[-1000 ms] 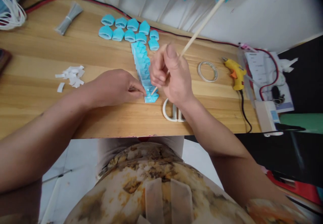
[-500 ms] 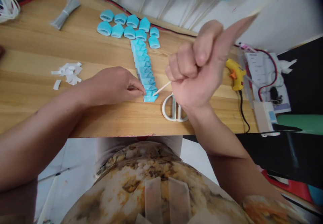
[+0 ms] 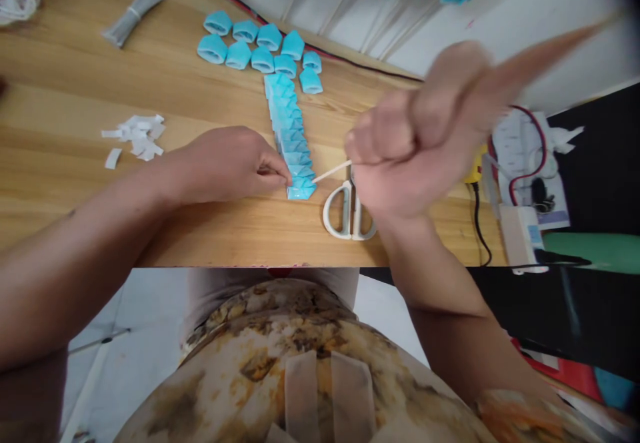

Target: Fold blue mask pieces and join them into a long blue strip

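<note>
A row of overlapping light-blue folded paper pieces (image 3: 290, 123) runs from the near side of the table toward the back. My left hand (image 3: 230, 166) is closed, thumb and fingertips pinched at the left edge of the row's near end. In a fist with the thumb stretched out, my right hand (image 3: 410, 143) grips a thin white stick (image 3: 333, 172). The stick's tip is at the right edge of the row's near end. The right hand is smeared by motion. White-handled scissors (image 3: 340, 213) lie under that hand, their blades mostly hidden.
Several blue folded paper cups (image 3: 239, 55) stand behind the row. White paper slips (image 3: 143, 138) and a tied grey bundle (image 3: 134, 14) lie left. At right are a partly hidden yellow glue gun (image 3: 474, 168), a white power strip (image 3: 523, 236) and cords. A red-black cable runs along the wall.
My right hand has moved to the right, and the stick's tip has slid from the top of the near piece to its right edge. My left hand stays at the row.
</note>
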Available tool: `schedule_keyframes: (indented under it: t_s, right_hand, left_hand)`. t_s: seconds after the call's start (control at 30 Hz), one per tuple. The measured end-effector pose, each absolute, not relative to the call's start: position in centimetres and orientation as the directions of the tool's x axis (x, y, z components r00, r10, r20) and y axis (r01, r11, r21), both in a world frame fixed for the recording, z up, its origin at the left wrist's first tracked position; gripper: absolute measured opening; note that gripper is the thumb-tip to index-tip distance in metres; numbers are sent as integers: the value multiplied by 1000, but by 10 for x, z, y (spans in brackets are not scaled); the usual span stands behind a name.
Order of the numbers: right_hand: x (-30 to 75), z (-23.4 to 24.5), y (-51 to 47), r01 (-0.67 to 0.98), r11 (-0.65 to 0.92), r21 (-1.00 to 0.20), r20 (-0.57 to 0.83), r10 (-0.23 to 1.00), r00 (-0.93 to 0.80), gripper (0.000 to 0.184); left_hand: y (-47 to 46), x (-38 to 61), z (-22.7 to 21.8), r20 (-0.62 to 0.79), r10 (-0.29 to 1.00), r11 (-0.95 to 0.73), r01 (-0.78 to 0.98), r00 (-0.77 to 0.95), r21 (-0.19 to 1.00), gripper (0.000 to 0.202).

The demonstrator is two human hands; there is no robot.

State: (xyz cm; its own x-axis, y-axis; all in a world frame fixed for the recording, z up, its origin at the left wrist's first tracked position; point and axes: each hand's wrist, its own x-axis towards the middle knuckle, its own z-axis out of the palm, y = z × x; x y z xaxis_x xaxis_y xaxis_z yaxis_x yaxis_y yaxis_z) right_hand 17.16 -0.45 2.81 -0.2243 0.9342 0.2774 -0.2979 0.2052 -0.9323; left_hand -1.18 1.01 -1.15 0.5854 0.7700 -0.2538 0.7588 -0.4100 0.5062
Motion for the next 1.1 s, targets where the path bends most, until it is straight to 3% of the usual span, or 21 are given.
schedule_keyframes:
  t_s: [0.17, 0.3, 0.47, 0.67, 1.1]
  right_hand:
    - [170, 26, -3, -270, 152, -951, 224, 939, -260, 74]
    - [171, 31, -3, -252, 227, -941, 276, 944, -182, 76]
    - [169, 27, -3, -252, 132, -959, 201, 941, -271, 80]
    - [171, 27, 0, -162, 125, -979, 157, 965, -208, 79]
    - [167, 24, -3, -197, 158, -968, 201, 953, -227, 79]
  left_hand:
    - [7, -13, -10, -244, 768, -399, 740, 592, 542, 40]
    - [9, -14, -12, -255, 768, -379, 738, 588, 559, 37]
    - [11, -14, -16, -235, 770, -391, 731, 593, 560, 38]
    - [13, -15, -19, -230, 766, -396, 723, 600, 566, 38]
    - [10, -12, -14, -263, 775, -379, 755, 575, 534, 39]
